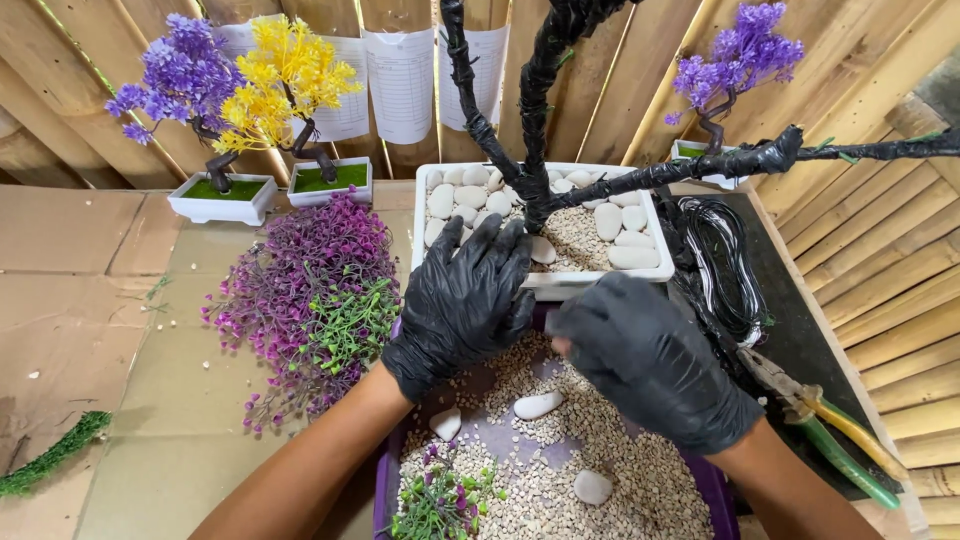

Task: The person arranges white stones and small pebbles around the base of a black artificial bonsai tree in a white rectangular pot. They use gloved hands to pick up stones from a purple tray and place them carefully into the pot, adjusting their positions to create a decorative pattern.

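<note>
Both gloved hands are over the purple tray (722, 492) of gravel (640, 480). Left hand (462, 300), fingers spread and loose, rests against the near wall of the white pot (600, 284) at 12 o'clock, gripping nothing. Right hand (650, 360) is curled tight, blurred; whether it pinches anything, cannot tell. In the pot, a black wrapped trunk (535, 120) rises among white stones (608, 220). A white pebble (537, 404) lies in the tray between the wrists. Purple sprigs (300, 290) at 9 o'clock, pliers (835, 435) at 3 o'clock, wire coil (725, 265) just above them
</note>
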